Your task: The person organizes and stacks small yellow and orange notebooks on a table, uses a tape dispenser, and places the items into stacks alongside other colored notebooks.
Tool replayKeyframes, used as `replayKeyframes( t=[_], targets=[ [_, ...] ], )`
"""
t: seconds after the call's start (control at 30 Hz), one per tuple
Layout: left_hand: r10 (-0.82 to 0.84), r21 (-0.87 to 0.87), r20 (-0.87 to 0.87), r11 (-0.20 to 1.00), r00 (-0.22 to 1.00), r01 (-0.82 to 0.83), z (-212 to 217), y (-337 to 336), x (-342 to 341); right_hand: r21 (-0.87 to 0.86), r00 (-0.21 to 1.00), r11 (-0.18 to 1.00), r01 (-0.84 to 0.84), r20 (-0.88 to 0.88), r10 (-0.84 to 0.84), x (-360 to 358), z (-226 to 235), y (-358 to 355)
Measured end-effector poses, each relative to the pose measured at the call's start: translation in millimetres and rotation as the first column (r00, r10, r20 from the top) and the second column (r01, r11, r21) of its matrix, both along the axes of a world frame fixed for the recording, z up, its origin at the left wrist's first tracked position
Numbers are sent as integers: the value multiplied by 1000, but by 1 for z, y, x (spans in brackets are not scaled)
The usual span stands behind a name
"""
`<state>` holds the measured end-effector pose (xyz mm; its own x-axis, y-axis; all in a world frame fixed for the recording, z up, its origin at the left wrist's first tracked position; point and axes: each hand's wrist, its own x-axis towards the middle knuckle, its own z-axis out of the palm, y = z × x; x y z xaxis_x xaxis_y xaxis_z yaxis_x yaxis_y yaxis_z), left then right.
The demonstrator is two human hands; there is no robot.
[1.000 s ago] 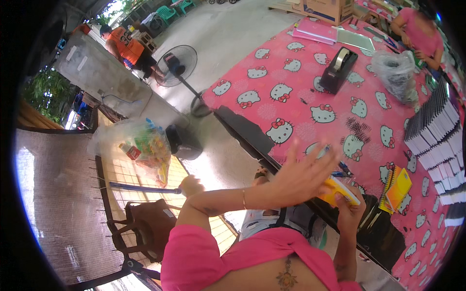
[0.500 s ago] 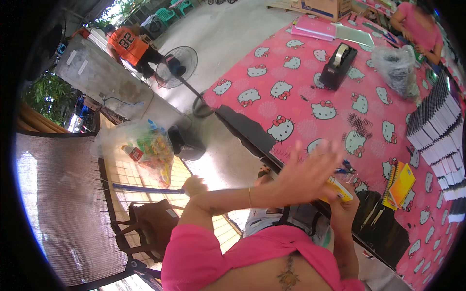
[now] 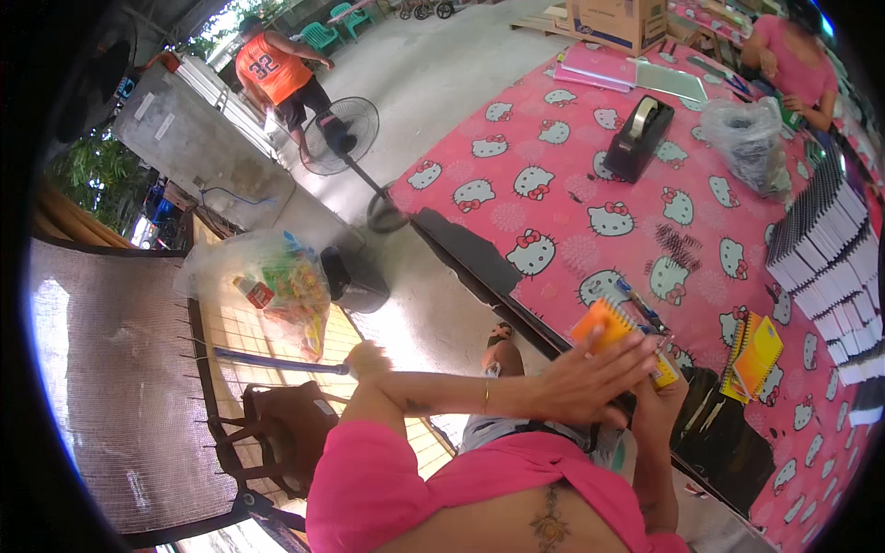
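Note:
A small spiral notebook point(image 3: 604, 324), orange and yellow, is held above the near table edge. Around its lower right part, my right hand point(image 3: 656, 404) is closed, thumb near the yellow corner. Across the notebook lies my left hand point(image 3: 590, 376), flat with its fingers stretched out, hiding much of the notebook. Just beyond the hands are several pens point(image 3: 641, 306) on the table. To the right rests a pair of yellow and orange spiral notebooks point(image 3: 754, 358).
The table has a pink patterned cover point(image 3: 516, 217). On it stand a black tape dispenser point(image 3: 640, 138), a clear plastic bag point(image 3: 749, 147) and stacked notebooks point(image 3: 825, 249). At left are a fan point(image 3: 341, 136), a bag of wrappers point(image 3: 277, 295) and a brown bag point(image 3: 295, 433). Two people are farther off.
My left hand has come down from its raised, blurred position onto the notebook, whose orange part now shows above my fingers. The person in orange has straightened up and shifted right.

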<state>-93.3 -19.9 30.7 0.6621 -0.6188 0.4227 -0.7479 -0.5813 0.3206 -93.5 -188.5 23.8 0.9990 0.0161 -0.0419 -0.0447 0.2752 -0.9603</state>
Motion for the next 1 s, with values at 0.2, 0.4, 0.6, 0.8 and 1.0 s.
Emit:
replayKeyframes(
  t=[0.2, 0.4, 0.6, 0.8, 1.0],
  targets=[
    [-26, 49, 48, 999, 999, 23, 12, -6, 12, -90, 997, 996, 23, 71, -17, 3, 3, -10],
    [105, 214, 257, 963, 961, -162, 36, -12, 34, -339, 963, 937, -86, 213, 166, 3, 15, -7],
    [34, 128, 138, 990, 990, -52, 17, -22, 27, -36, 990, 993, -114, 77, 116, 2, 3, -8],
    [-28, 11, 130, 1000, 991, 27, 22, -18, 3, -13, 993, 997, -71, 92, 71, 8, -3, -13],
    [-71, -22, 151, 997, 986, 75, 51, -14, 53, -42, 980, 984, -172, 93, 175, 11, -7, -19]
  ],
)
